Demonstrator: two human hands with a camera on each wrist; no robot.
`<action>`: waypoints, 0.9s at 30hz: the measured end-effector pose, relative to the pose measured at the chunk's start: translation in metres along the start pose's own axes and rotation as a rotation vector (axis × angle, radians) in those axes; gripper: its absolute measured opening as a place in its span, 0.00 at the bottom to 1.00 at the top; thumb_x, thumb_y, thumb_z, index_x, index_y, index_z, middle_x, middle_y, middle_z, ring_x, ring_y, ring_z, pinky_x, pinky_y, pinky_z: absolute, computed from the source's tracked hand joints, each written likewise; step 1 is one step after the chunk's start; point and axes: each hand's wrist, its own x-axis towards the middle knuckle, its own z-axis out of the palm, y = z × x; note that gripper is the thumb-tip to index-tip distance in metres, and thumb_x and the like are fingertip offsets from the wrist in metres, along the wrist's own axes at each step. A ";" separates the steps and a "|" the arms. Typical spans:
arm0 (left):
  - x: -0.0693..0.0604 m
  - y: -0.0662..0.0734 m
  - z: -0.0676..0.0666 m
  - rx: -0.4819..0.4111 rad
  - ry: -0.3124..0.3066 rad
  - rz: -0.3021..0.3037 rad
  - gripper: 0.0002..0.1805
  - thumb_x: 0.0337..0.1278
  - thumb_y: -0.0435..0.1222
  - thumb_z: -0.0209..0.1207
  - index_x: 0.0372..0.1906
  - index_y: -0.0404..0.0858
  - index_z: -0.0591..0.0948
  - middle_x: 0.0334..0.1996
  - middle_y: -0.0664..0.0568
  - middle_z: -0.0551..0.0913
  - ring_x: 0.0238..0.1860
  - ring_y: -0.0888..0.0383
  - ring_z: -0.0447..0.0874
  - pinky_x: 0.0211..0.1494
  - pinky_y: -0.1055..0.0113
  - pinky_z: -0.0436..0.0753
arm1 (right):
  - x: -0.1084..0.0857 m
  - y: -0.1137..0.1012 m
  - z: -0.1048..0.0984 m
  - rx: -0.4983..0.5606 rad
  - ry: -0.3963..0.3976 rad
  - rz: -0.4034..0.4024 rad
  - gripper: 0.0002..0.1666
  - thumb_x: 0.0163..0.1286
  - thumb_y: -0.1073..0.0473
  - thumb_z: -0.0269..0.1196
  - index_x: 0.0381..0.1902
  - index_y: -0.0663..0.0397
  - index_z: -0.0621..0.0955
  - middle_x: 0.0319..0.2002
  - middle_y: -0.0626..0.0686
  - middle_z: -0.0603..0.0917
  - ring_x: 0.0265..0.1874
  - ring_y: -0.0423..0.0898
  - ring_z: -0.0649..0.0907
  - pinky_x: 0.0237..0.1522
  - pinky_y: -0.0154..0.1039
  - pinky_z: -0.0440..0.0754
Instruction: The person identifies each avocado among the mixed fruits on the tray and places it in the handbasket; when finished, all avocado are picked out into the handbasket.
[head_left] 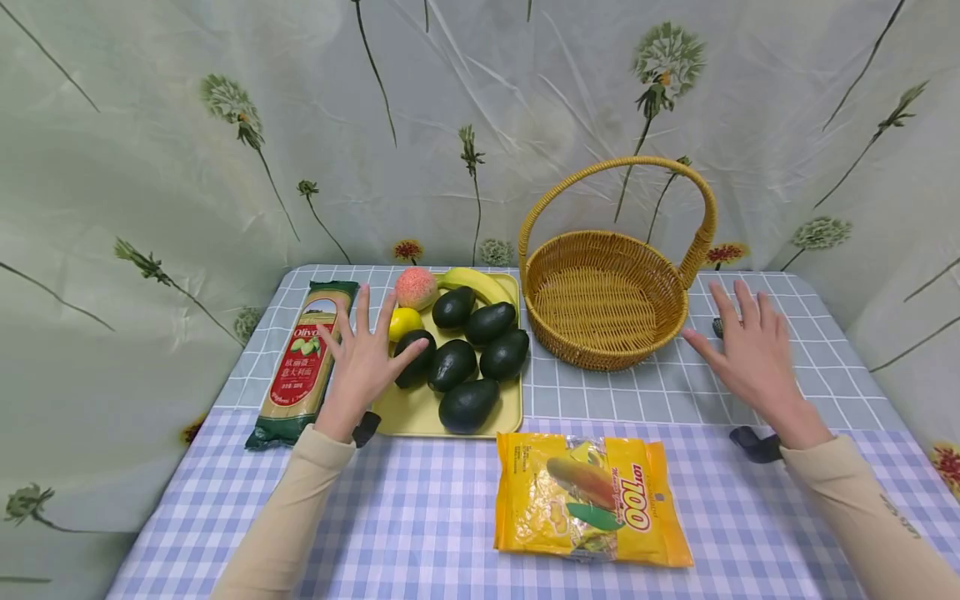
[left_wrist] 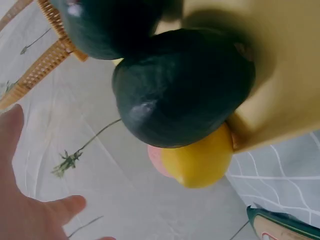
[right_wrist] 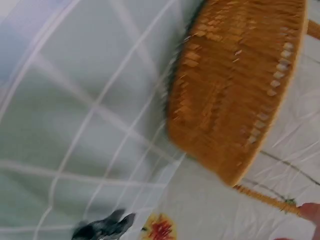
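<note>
My left hand (head_left: 362, 367) hovers with fingers spread between a spaghetti packet (head_left: 300, 362) and a yellow tray (head_left: 420, 423), holding nothing. On the tray lie several dark green avocados (head_left: 468, 406), a lemon (head_left: 405, 323), a peach (head_left: 416, 288) and a banana (head_left: 480, 284). In the left wrist view an avocado (left_wrist: 182, 87) looms large before the lemon (left_wrist: 200, 157). My right hand (head_left: 753, 358), fingers also spread, is to the right of a wicker basket (head_left: 606, 354). A small dark object (head_left: 717, 327) is partly hidden behind it; its kind is unclear.
A yellow bag of mango gummies (head_left: 592, 500) lies at the front on a checkered cloth (head_left: 435, 508). The basket's tall handle (head_left: 622, 162) arches upward. Behind the table hangs a flower-patterned curtain (head_left: 315, 108).
</note>
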 end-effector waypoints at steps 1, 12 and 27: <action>-0.001 0.000 -0.001 -0.025 0.004 0.010 0.51 0.54 0.69 0.48 0.77 0.48 0.49 0.75 0.41 0.34 0.71 0.35 0.21 0.62 0.29 0.28 | 0.001 -0.004 -0.001 0.033 0.014 -0.031 0.49 0.70 0.34 0.50 0.76 0.55 0.48 0.72 0.70 0.46 0.68 0.72 0.45 0.64 0.69 0.39; -0.017 -0.015 -0.007 -0.447 -0.028 0.054 0.47 0.59 0.57 0.57 0.77 0.48 0.47 0.76 0.49 0.37 0.74 0.43 0.35 0.65 0.31 0.46 | 0.014 -0.057 0.006 0.486 -0.068 -0.299 0.45 0.65 0.57 0.65 0.74 0.51 0.57 0.71 0.62 0.59 0.67 0.63 0.61 0.62 0.66 0.59; -0.045 -0.053 0.021 -0.841 -0.360 -0.061 0.52 0.58 0.36 0.63 0.76 0.41 0.39 0.76 0.42 0.38 0.73 0.39 0.37 0.70 0.42 0.47 | 0.038 -0.131 0.042 0.905 -0.680 -0.530 0.40 0.66 0.60 0.64 0.72 0.52 0.61 0.70 0.54 0.63 0.66 0.56 0.65 0.64 0.57 0.64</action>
